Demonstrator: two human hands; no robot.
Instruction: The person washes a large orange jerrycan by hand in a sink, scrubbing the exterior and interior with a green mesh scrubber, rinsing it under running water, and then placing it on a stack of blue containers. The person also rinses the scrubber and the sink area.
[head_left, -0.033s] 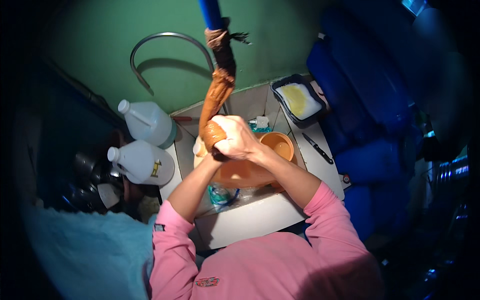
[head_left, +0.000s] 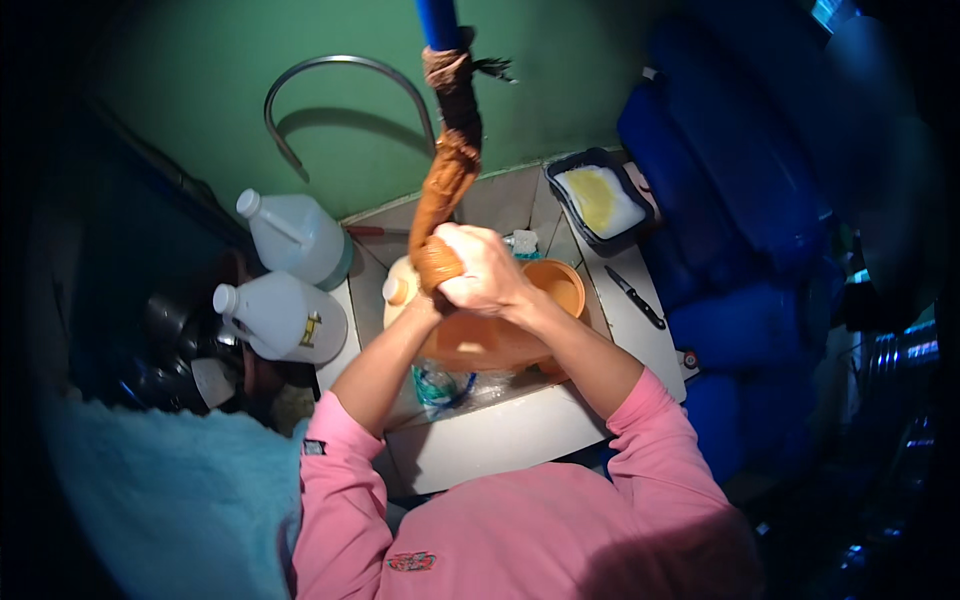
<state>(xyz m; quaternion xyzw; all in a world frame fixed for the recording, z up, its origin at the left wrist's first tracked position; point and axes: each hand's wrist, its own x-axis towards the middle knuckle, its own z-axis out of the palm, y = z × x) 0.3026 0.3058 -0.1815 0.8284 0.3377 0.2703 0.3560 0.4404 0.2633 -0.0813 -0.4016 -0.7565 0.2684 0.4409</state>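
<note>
A wet brown cloth (head_left: 445, 190), twisted into a rope, hangs from a blue pole (head_left: 437, 22). Dark, frayed fabric is tied between them. Its lower end bunches into a rounded lump, and my right hand (head_left: 487, 268) is closed over that lump, fingers wrapped round it. My left hand (head_left: 432, 297) meets it from below left, closed at the cloth; its fingers are mostly hidden behind the bundle and my right hand. Both hands are above an orange basin (head_left: 480, 345) in the sink. Beside my left wrist stands a pale jug with an orange cap (head_left: 397, 290).
Two translucent jugs, an upper one (head_left: 295, 240) and a lower one (head_left: 300, 320), stand at the left. On the right ledge are a black-handled knife (head_left: 638, 297) and a dark tub (head_left: 603, 240) holding yellow and white material. A curved metal tube (head_left: 350, 60) arches against the green wall.
The pole and cloth have shifted slightly to the right in view, and my hands slightly upward with them. More of the capped jug shows beside my left wrist. The grip looks the same.
</note>
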